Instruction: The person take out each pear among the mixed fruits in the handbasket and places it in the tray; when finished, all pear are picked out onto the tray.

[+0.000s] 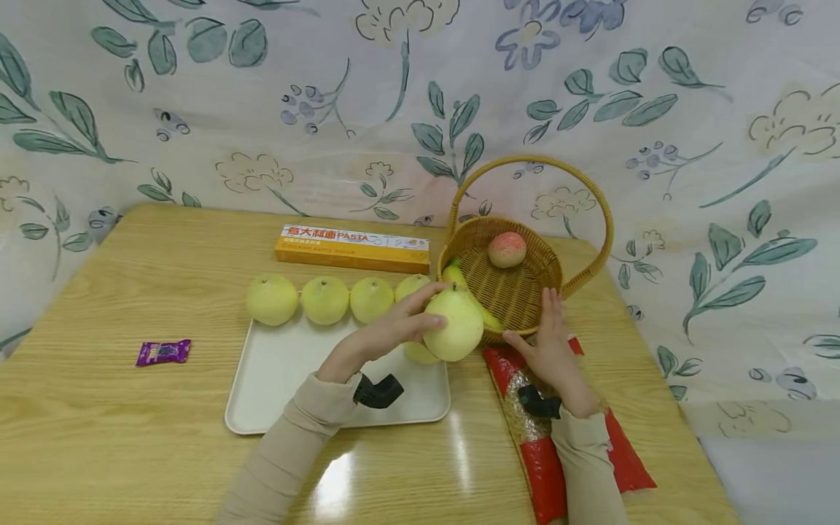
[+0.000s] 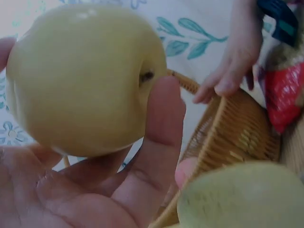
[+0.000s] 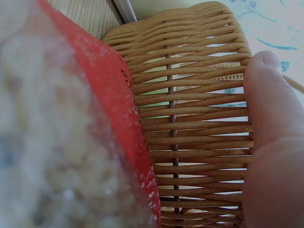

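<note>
My left hand (image 1: 387, 332) holds a round, pale yellow pear (image 1: 454, 327) above the tray's right side, close to the basket's near rim. In the left wrist view, the thumb and fingers curl round this pear (image 2: 85, 80), its stem hollow facing right. A wicker basket (image 1: 525, 292) with a tall handle contains a pinkish peach (image 1: 507, 249) and a yellow-green banana, partly hidden (image 1: 488, 317). My right hand (image 1: 554, 357) rests against the basket's near right rim, fingers extended. Seen from the right wrist, the thumb (image 3: 270, 99) lies against the woven rim.
A white tray (image 1: 282, 379) bears several more pears (image 1: 324, 300) along its back and right. Behind it lies a pasta box (image 1: 351, 248). To the left is a purple wrapped snack (image 1: 163, 352). Red, partly clear bags (image 1: 543, 467) lie under the right forearm.
</note>
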Available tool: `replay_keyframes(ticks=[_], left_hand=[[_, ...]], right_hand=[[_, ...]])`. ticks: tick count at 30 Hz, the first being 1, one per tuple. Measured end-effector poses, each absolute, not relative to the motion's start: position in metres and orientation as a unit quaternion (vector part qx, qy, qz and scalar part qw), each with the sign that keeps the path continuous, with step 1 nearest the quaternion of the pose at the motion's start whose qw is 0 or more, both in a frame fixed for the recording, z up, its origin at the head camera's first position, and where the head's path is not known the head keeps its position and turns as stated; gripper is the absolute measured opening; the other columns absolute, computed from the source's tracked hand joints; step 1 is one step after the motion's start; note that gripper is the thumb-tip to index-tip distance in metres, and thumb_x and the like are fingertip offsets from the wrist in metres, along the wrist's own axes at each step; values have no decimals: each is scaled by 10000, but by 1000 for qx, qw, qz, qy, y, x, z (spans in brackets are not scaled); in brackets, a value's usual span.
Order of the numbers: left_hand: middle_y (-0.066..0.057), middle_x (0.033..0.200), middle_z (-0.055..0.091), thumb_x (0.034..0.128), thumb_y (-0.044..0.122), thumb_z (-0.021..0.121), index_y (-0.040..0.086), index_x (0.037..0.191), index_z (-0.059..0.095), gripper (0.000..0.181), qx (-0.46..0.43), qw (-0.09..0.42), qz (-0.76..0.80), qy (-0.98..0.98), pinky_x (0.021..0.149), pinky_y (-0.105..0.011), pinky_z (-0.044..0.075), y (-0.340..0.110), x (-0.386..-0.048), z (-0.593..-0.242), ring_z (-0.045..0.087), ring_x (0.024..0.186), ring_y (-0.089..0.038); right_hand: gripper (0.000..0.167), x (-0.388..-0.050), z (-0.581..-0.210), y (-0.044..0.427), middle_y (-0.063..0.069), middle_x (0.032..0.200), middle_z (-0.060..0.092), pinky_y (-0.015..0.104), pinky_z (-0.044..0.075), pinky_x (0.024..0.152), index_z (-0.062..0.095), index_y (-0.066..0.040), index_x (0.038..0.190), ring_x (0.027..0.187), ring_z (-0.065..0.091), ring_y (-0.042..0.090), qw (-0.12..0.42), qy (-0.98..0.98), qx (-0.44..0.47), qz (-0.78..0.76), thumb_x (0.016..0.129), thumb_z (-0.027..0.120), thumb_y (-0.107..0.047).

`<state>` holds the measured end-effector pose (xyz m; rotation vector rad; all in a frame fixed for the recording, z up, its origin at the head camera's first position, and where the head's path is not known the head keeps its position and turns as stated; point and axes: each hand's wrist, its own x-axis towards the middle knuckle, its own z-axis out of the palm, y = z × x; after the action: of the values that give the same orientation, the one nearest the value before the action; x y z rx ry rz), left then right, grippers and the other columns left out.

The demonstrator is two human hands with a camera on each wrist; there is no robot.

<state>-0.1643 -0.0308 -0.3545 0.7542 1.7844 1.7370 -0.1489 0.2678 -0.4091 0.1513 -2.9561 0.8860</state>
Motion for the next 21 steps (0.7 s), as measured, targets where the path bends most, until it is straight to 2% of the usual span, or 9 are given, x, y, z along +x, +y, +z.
replay_keyframes(ticks=[2, 7, 11, 13, 15, 18, 21], left_hand=[[-175, 1493, 354, 904, 465, 556, 149, 1510, 264, 743, 288, 268, 627, 673, 950, -450, 466, -39, -162, -358, 462, 1238, -310], [-174, 1421, 448, 922, 424, 577, 171, 1489, 299, 681, 280, 258, 607, 698, 894, -383, 474, -62, -156, -371, 495, 1198, -304], [-159, 1523, 306, 943, 362, 575, 197, 1497, 272, 653, 240, 226, 600, 729, 879, -393, 481, -78, -150, -382, 453, 1247, -358], [-158, 1566, 225, 941, 322, 596, 202, 1504, 256, 669, 220, 192, 590, 753, 945, -470, 462, -83, -147, -385, 391, 1317, -397], [-148, 1575, 222, 916, 306, 640, 211, 1496, 274, 693, 198, 144, 565, 788, 1020, -542, 410, -83, -144, -387, 350, 1365, -400], [-141, 1482, 389, 836, 366, 726, 209, 1438, 380, 711, 167, 61, 481, 858, 1058, -583, 368, -80, -141, -388, 414, 1340, -365], [-115, 1373, 510, 771, 456, 758, 206, 1376, 469, 715, 142, 11, 386, 911, 992, -567, 432, -76, -137, -386, 512, 1233, -340]], right_hand=[[1053, -149, -409, 268, 298, 1584, -100, 683, 57, 1136, -71, 32, 1525, 1456, -111, 487, 28, -956, 51, 287, 907, 634, -447], [1048, -148, -408, 267, 309, 1579, -91, 681, 59, 1137, -67, 39, 1523, 1457, -110, 482, 33, -956, 56, 287, 906, 645, -422], [1042, -148, -407, 267, 306, 1578, -103, 678, 56, 1139, -71, 40, 1521, 1458, -123, 474, 31, -955, 58, 289, 911, 643, -412], [1048, -148, -406, 267, 312, 1576, -103, 679, 54, 1138, -75, 40, 1520, 1456, -124, 479, 31, -956, 59, 287, 912, 631, -438], [1058, -147, -406, 267, 316, 1574, -106, 683, 49, 1135, -77, 42, 1520, 1452, -125, 486, 33, -955, 60, 289, 910, 622, -466], [1060, -145, -405, 267, 327, 1569, -96, 690, 51, 1129, -68, 49, 1519, 1449, -118, 495, 36, -954, 62, 293, 907, 618, -480], [1043, -145, -405, 267, 318, 1573, -103, 687, 53, 1131, -69, 45, 1519, 1452, -120, 487, 31, -954, 59, 293, 915, 625, -445]])
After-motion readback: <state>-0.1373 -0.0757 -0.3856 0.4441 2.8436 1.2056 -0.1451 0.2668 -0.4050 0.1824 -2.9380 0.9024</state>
